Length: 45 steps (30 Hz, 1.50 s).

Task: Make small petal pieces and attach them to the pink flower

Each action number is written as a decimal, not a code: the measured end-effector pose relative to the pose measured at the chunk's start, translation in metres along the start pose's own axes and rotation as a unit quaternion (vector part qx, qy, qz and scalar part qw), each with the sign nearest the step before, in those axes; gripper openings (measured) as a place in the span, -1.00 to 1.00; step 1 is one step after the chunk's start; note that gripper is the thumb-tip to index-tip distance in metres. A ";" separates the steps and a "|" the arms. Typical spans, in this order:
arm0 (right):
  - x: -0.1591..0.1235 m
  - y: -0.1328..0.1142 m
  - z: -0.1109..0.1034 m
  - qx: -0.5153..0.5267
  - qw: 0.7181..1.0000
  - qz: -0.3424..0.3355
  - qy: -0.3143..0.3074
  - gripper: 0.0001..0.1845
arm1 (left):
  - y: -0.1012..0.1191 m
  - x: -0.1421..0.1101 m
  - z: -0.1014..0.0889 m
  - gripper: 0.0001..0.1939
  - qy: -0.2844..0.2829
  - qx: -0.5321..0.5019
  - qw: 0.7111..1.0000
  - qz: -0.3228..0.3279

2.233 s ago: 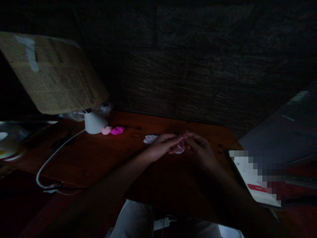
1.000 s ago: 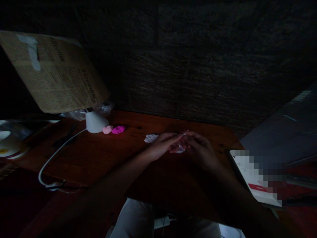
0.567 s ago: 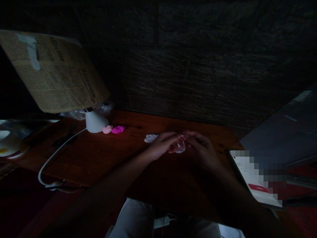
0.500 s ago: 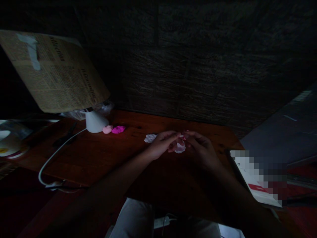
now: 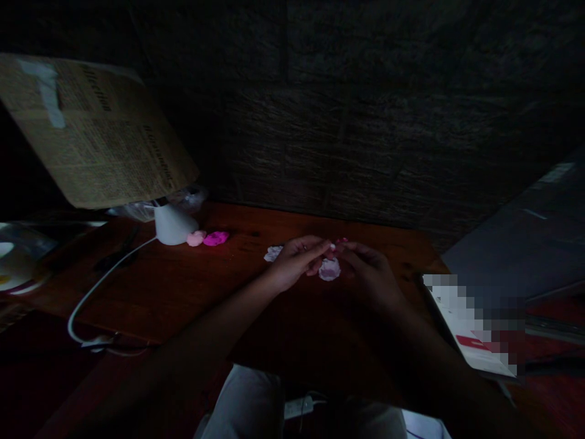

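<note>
Head view: pinched the bit (image 5: 333, 246) in nearly closed fingers of the left hand (image 5: 290, 265), near the pale disc (image 5: 329, 269)! Curled the right hand (image 5: 372, 271) close, too dark to tell its hold. Risked squashing from hard pressing, or dropping from slackening.

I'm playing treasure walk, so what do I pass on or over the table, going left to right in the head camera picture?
White container, white lamp base, pale pink lump, bright pink lump, crinkled white piece, left hand, right hand, white-and-red item.
</note>
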State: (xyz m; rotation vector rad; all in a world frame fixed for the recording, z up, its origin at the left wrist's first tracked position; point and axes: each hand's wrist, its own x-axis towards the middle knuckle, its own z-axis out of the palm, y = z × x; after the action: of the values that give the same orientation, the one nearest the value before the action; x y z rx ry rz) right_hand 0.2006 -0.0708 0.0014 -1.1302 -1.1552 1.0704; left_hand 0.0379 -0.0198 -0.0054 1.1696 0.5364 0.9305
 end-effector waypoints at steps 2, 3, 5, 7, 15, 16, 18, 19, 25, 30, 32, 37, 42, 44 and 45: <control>0.000 0.000 0.000 0.009 1.000 0.001 -0.002 -0.69 | 0.000 0.000 0.001 -0.55 0.008 -0.014 1.000 0.003; 0.000 0.000 0.000 0.012 1.000 0.002 -0.006 -0.69 | 0.000 -0.001 0.001 -0.55 0.017 -0.020 1.000 0.004; -0.001 0.000 0.001 0.018 1.000 0.004 -0.016 -0.69 | 0.000 -0.001 0.001 -0.56 0.033 -0.028 0.999 0.005; -0.002 0.001 0.002 0.022 0.999 0.003 -0.027 -0.69 | 0.000 -0.001 0.001 -0.57 0.039 -0.033 0.999 0.004; -0.004 -0.003 0.003 0.010 0.999 -0.001 -0.034 -0.69 | 0.002 -0.002 0.001 -0.57 0.017 -0.029 0.999 -0.006; -0.004 -0.003 0.003 0.010 0.999 0.002 -0.036 -0.69 | 0.002 -0.002 0.001 -0.57 0.015 -0.028 0.999 -0.005; -0.004 -0.001 0.002 0.015 0.999 0.013 -0.038 -0.68 | 0.003 -0.002 0.001 -0.57 0.009 -0.026 1.000 -0.006; -0.004 0.000 0.002 0.022 0.999 0.019 -0.040 -0.69 | 0.003 -0.002 0.001 -0.58 0.004 -0.025 1.000 -0.007; -0.003 0.002 0.001 0.068 0.995 0.045 -0.057 -0.72 | 0.004 -0.003 0.003 -0.58 -0.023 -0.027 0.999 -0.020; -0.003 -0.002 0.003 0.075 0.994 0.042 -0.067 -0.70 | 0.004 -0.003 0.001 -0.60 -0.030 -0.045 0.998 -0.034; -0.004 -0.002 0.004 0.067 0.994 0.043 -0.075 -0.69 | 0.003 -0.003 0.000 -0.63 -0.025 -0.047 0.998 -0.032; -0.006 -0.004 0.005 0.063 0.994 0.048 -0.081 -0.68 | 0.003 -0.001 0.000 -0.64 -0.015 -0.057 0.998 -0.022; -0.004 -0.005 0.004 0.075 0.995 0.050 -0.049 -0.66 | 0.005 -0.002 0.001 -0.64 0.002 -0.098 0.994 -0.051; -0.002 -0.004 0.004 0.081 0.995 0.047 -0.036 -0.65 | 0.006 -0.003 0.000 -0.65 0.004 -0.113 0.991 -0.068; -0.002 -0.004 0.004 0.082 0.995 0.045 -0.033 -0.65 | 0.006 -0.003 0.000 -0.66 0.003 -0.119 0.990 -0.071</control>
State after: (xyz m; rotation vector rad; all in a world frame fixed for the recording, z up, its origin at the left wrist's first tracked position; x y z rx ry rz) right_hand 0.1970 -0.0727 0.0051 -1.0326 -1.0553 1.2556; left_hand 0.0341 -0.0212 -0.0002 0.9027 0.4923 0.8489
